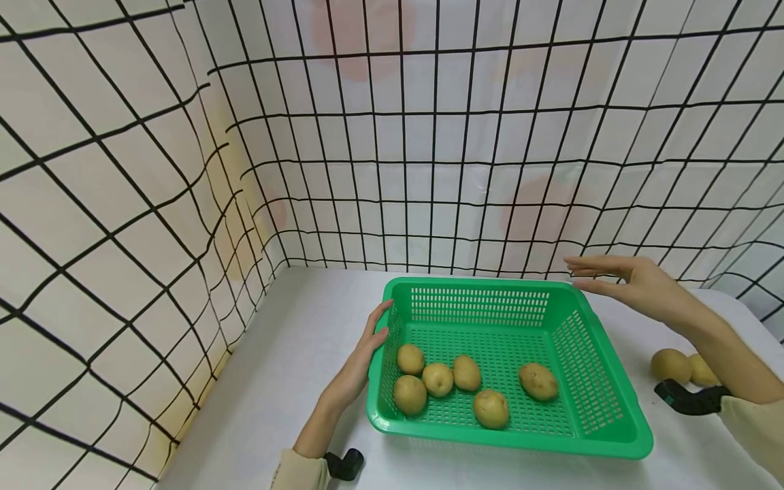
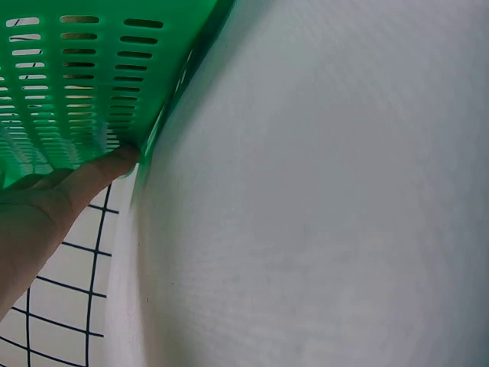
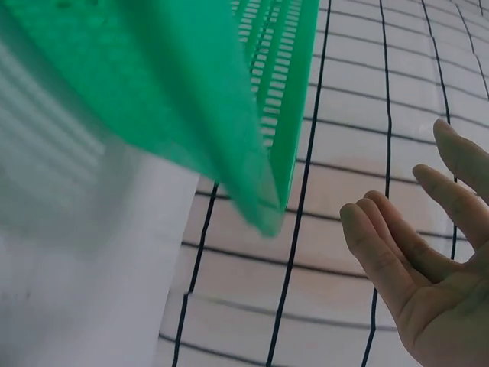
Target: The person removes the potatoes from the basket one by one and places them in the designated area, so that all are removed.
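A green plastic basket [image 1: 490, 441] with slotted walls stands on the white table, with several potatoes [image 1: 491, 408] on its floor. My left hand [image 1: 354, 367] lies against the basket's left wall, its fingers fairly straight and touching near the rim. In the left wrist view, the thumb [image 2: 99, 172] touches the slotted outer wall. My right hand [image 1: 637, 286] is raised beside the basket's back right corner, fingers extended and holding nothing. The right wrist view shows this hand [image 3: 428, 275] apart from the basket's rim [image 3: 206, 115].
Two more potatoes [image 1: 670, 366] lie on the table right of the basket, one partly hidden by the right forearm. Behind and to the left rises a black wire grid [image 1: 436, 112] before white sheeting. White table surface [image 1: 294, 327] extends left of the basket.
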Action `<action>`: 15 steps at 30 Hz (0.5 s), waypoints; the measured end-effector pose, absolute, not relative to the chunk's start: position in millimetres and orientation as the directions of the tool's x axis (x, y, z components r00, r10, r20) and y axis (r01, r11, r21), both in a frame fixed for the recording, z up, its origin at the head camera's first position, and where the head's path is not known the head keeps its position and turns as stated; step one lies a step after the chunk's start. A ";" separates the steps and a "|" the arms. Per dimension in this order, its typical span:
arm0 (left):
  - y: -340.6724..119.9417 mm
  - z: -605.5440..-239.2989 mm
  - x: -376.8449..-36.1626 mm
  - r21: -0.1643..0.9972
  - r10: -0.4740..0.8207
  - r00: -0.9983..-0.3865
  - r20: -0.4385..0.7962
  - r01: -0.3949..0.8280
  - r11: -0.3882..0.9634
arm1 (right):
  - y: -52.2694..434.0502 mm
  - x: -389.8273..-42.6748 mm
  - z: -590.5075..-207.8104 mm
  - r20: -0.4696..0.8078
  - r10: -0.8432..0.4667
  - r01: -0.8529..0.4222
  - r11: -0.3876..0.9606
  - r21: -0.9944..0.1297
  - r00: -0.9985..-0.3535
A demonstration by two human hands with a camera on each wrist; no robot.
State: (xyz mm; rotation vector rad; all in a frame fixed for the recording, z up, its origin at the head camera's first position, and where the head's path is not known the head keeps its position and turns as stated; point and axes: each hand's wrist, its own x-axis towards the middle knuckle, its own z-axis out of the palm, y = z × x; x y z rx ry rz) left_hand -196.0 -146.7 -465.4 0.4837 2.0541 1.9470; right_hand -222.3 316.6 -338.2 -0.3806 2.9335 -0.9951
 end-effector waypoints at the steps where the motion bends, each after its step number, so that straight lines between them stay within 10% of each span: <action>1: -146.7 -465.3 -196.0 0.998 0.417 -0.908 0.033 0.055 0.042 | 312.6 -223.5 -337.9 0.059 -0.243 -0.227 0.760 -0.609 -0.968; 15: -146.4 -464.6 -195.7 0.998 0.420 -0.907 0.038 0.058 0.035 | 260.7 -240.6 -336.6 0.067 -0.403 -0.348 0.680 -0.645 -0.913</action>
